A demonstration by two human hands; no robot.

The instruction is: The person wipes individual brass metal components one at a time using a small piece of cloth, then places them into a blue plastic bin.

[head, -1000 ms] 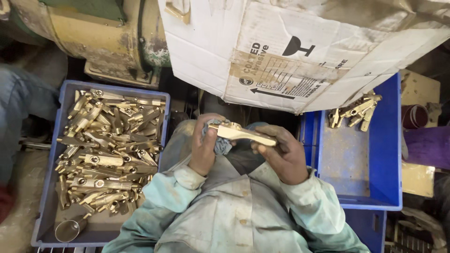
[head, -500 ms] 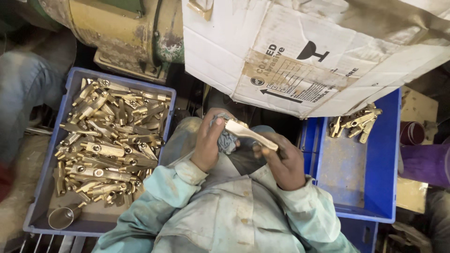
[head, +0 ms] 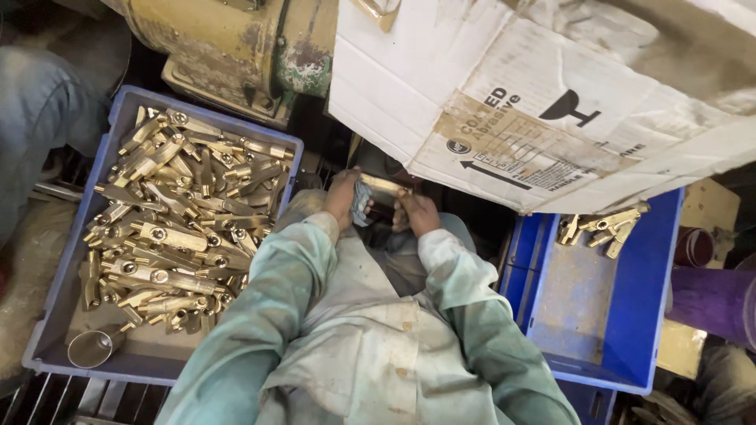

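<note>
The left hand [head: 344,198] is closed round one end of a brass fitting [head: 383,186], with a scrap of blue-grey cloth [head: 361,206] bunched against the palm; the right hand [head: 415,212] grips the other end, fingers curled over it. The fitting lies crosswise between the two hands, just above the person's lap and below the edge of the cardboard sheet [head: 504,94].

It looks like solid cast brass, so probably heavy for its size, stiff, and not at all fragile. Its polished faces are likely slippery (the cloth should help the grip), and the long flat body offers the surest hold, an end in each hand as now.

To the person's left stands a blue plastic crate [head: 47,315] heaped with matching brass fittings [head: 169,228], too many and too tangled to count, several dozen at a guess. One small round metal cup [head: 92,347] sits in its near corner. To the right is a second blue crate [head: 638,315] holding only a small cluster of finished fittings [head: 602,226], about four or five. Behind the crates a yellowed motor housing [head: 228,47] rises, and someone's denim-clad leg [head: 47,118] shows at the far left.
</note>
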